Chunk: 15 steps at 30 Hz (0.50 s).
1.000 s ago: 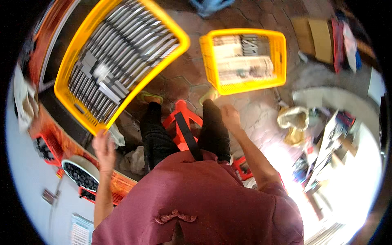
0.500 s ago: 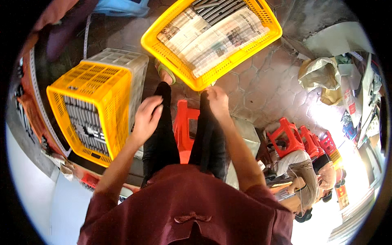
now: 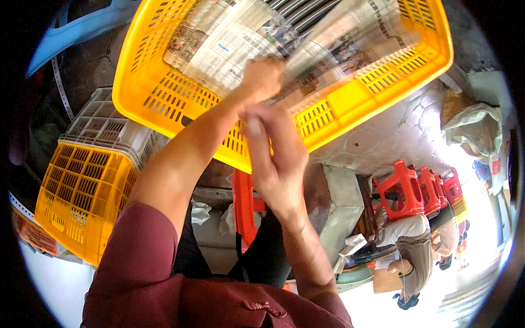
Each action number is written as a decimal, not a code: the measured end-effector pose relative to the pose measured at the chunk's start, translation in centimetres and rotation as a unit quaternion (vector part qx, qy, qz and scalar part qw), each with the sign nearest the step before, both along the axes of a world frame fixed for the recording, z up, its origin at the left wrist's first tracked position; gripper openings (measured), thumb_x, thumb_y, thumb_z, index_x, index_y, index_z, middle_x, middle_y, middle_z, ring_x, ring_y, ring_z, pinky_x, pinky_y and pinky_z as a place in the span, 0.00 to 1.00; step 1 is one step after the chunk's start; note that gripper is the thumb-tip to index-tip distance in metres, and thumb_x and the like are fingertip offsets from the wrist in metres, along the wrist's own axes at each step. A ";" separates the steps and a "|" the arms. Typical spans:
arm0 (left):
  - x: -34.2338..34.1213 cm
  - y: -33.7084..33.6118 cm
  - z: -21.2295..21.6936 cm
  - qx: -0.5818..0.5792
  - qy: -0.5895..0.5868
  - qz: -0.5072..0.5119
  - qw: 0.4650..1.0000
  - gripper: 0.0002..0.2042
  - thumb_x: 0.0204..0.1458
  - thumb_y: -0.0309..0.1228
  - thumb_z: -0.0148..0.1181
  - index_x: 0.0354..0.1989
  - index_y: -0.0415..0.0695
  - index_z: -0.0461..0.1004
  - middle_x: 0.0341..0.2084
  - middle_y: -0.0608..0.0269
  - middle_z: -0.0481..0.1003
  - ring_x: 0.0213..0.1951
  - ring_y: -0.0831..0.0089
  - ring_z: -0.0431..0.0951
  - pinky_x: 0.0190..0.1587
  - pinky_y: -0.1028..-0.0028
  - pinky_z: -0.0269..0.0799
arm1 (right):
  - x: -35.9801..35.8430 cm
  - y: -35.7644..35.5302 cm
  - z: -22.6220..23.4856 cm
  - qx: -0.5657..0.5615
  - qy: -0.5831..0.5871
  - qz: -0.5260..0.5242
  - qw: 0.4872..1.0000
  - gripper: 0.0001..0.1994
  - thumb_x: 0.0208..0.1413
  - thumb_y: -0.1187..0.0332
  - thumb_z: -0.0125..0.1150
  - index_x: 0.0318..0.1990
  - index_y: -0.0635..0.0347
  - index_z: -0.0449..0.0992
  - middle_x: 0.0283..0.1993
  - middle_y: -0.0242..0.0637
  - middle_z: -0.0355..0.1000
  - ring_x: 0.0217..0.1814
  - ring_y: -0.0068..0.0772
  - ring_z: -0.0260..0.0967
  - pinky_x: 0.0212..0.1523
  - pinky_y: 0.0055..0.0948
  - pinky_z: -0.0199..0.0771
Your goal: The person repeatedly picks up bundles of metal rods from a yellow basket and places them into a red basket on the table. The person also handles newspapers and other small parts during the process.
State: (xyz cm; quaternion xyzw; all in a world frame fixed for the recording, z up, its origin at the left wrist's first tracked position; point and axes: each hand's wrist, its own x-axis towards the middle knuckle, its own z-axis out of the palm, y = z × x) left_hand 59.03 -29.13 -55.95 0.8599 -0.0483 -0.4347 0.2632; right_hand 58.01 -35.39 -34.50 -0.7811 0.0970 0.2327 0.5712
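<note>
A large yellow plastic basket (image 3: 322, 117) tilts across the top of the head view. Inside lie a newspaper sheet (image 3: 219, 49) on the left, a blurred, partly raised newspaper sheet (image 3: 350, 46) on the right, and several dark metal tubes (image 3: 306, 13) between and beyond them. My left hand (image 3: 265, 79) reaches over the basket's near wall, closed at the right sheet's lower left edge; motion blurs its fingertips. My right hand (image 3: 280, 158) is in front of that wall, near my left wrist. Its thumb and fingers curl together, with nothing visible between them.
At left, a yellow crate (image 3: 85, 191) stands against a whitish crate (image 3: 106, 123). A red stool (image 3: 246, 210) is between my legs, with a grey block (image 3: 339, 197) to the right. Farther right are several red stools (image 3: 402, 191) and seated people (image 3: 413, 240). A pale sack (image 3: 473, 131) lies beyond.
The yellow basket appears closer and larger. My left hand has moved from beside my leg over the basket onto the newspaper. The right sheet has shifted and lifted; my right hand has left the basket's edge.
</note>
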 end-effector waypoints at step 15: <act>1.0 1.8 8.4 -0.152 0.048 -0.088 0.983 0.20 0.58 0.39 0.58 0.54 0.39 0.70 0.47 0.44 0.72 0.50 0.50 0.71 0.59 0.58 0.62 | 8.3 -9.1 -24.5 0.015 0.011 -0.453 0.892 0.04 0.56 0.72 0.55 0.36 0.61 0.75 0.28 0.33 0.69 0.25 0.23 0.64 0.26 0.24 0.67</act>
